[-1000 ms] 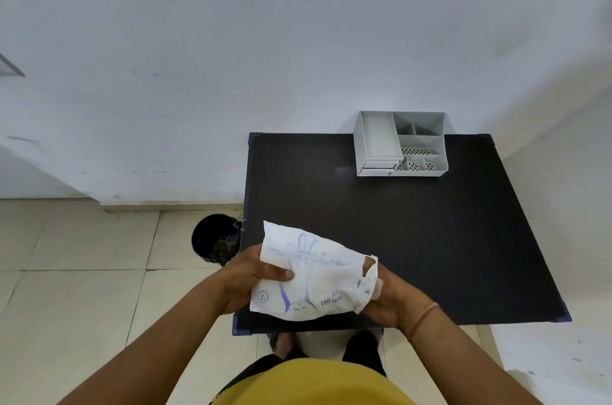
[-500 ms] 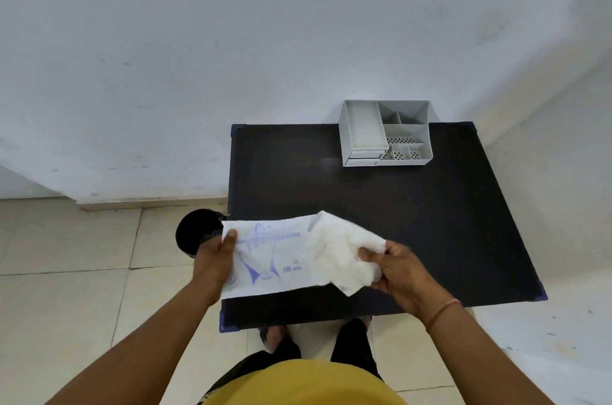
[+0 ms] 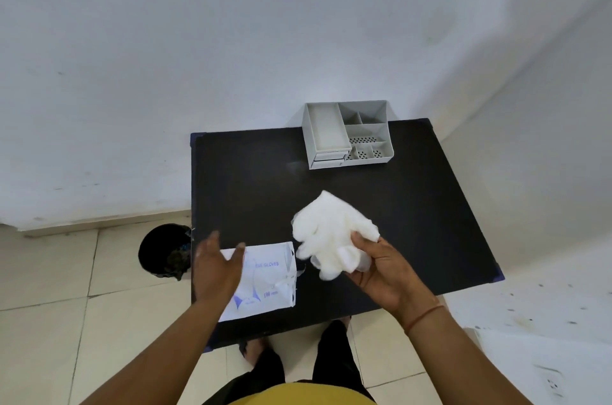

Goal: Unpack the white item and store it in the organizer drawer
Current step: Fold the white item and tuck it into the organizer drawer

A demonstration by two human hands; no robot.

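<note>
A crumpled white bundle of gloves (image 3: 331, 235) is held above the black table (image 3: 414, 206) by my right hand (image 3: 384, 272), thumb on top and fingers underneath. The flattened white wrapper (image 3: 268, 278) with blue print reading GLOVES lies on the table's near left corner. My left hand (image 3: 215, 265) hovers over the wrapper's left part with fingers spread, holding nothing. The grey organizer (image 3: 347, 134) stands at the table's far edge, with its small drawers shut at its front left.
A black bin (image 3: 164, 252) sits on the tiled floor left of the table. White walls stand behind and to the right. My feet show under the table's near edge.
My right hand pulled the white gloves fully out of the wrapper and moved right. The wrapper now lies flat on the table, and my left hand has let go of it.
</note>
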